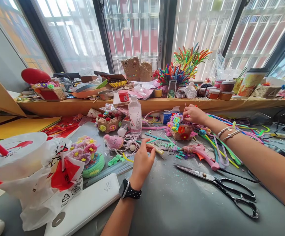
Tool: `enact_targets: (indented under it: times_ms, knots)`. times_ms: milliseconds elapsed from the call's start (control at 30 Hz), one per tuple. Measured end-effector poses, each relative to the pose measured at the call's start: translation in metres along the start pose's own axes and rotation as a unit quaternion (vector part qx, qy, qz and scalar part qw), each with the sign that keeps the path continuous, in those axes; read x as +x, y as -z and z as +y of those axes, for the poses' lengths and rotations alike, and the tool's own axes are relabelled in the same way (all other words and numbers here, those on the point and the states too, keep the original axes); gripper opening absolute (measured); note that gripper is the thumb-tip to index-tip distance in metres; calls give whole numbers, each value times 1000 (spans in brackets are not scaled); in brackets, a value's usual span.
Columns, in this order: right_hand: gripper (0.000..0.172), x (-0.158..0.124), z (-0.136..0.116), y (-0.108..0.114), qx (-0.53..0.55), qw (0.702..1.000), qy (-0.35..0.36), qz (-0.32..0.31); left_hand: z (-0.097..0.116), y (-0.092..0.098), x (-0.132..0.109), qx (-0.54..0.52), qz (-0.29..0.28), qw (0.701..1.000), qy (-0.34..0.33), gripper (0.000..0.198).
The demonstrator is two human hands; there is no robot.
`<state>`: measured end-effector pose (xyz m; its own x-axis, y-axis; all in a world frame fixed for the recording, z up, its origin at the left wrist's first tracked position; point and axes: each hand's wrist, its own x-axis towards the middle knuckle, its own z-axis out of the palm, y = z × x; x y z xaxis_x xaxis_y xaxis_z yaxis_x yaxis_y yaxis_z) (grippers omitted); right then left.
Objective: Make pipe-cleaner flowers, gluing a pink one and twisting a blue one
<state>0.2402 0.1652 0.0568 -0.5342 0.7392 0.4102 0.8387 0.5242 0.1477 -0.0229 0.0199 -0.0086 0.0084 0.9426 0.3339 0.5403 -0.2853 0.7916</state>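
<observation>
My left hand point(143, 164) hovers over the middle of the grey table, fingers loosely curved and apart, holding nothing. Just beyond its fingertips lies a pale yellow stick-like piece point(157, 149). My right hand point(195, 114) reaches far forward to a small woven basket point(183, 132) with fuzzy pipe-cleaner flowers point(175, 121) on it. Its fingers are closed together at the basket's upper right, and what they pinch is too small to make out. In front of the basket lie a pink hot glue gun point(202, 154) and large black-handled scissors point(216, 180).
A clear bottle point(134, 114) stands beside a round flowered basket point(109, 123). Pink crochet work point(114, 141) and a bead string lie nearby. A bagged drink cup point(14, 154) and a white power bank point(85, 206) occupy the left. Jars and pipe-cleaner bunches point(174, 75) line the ledge.
</observation>
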Motion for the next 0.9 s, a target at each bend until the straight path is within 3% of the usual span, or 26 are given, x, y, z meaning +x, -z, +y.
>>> enact_targets:
  times_ms: [367,567,767,833,900]
  knots:
    - [12,-5,-4,-1,-26,999,-24,9,1,0,0,-1,-7,1000,5,30]
    - [20,-14,-7,21,-35,997,-51,37,2,5,1,9,1,1000,3,31]
    - [29,-65,-20,58,22,984,-123,125,2,5,1,21,-8,1000,-2,31]
    - [30,-89,-31,65,54,985,-126,108,2,4,1,26,-11,1000,-2,31]
    - [28,-115,-46,66,107,986,-119,52,1,3,1,30,-9,1000,-5,30]
